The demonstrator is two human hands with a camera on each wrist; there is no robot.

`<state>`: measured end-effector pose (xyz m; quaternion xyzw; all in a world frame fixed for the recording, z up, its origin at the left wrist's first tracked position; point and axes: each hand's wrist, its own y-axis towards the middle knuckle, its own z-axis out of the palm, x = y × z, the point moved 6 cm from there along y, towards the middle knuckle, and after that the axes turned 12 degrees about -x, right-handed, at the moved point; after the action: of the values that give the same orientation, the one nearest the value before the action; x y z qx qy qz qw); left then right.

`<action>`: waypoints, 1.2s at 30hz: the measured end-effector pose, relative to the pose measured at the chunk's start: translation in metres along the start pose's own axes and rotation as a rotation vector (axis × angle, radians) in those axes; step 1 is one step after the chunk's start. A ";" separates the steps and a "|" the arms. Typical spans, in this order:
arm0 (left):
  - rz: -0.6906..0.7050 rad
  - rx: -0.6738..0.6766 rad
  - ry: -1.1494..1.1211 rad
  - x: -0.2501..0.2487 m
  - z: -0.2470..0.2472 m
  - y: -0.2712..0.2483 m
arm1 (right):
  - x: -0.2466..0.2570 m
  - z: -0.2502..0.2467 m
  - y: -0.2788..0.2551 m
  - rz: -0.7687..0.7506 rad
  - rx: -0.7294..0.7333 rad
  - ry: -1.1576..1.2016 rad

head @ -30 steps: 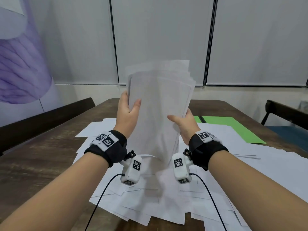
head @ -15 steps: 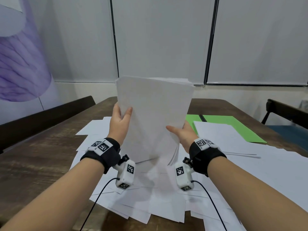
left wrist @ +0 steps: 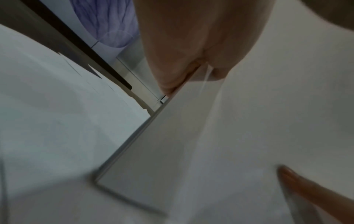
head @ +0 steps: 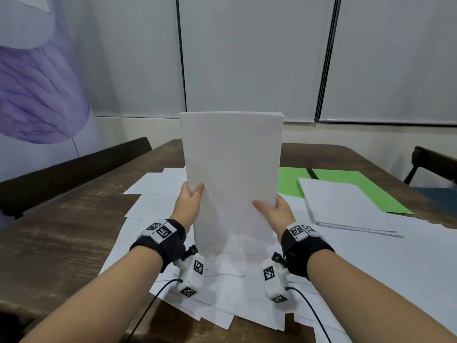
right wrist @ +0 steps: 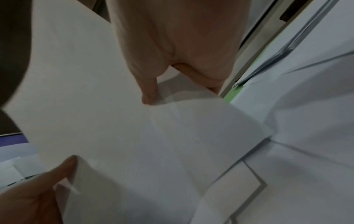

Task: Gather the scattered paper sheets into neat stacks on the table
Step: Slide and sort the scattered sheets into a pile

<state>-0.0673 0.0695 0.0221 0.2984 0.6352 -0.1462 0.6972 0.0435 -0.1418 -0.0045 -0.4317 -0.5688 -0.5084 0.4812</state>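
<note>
squared white paper stack [head: 232, 174] held upright on its bottom edge, loose white sheets [head: 153, 186] scattered flat beneath

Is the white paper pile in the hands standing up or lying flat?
Standing up: the white paper bundle stands on its bottom edge.

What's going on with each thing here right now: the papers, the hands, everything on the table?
held stack of paper: upright, edges squared, bottom edge on the loose sheets.
left hand: grips the stack's left edge.
right hand: grips the stack's right edge.
loose sheets: scattered flat, overlapping.
finished stack: lying flat, partly on the green folder.
green folder: flat on the table.
</note>
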 end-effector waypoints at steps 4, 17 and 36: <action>-0.103 0.105 0.127 0.007 -0.002 0.010 | 0.007 -0.004 0.009 -0.065 -0.048 -0.121; -0.466 -0.198 0.845 0.081 -0.138 0.098 | -0.045 -0.002 0.026 0.190 0.206 -0.909; -0.394 0.187 1.315 0.097 -0.147 0.137 | -0.060 0.029 0.060 0.097 0.478 -1.514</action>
<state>-0.0905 0.2818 -0.0426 0.2632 0.9530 -0.1129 0.0993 0.1091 -0.1068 -0.0540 -0.5695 -0.8155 0.0806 0.0650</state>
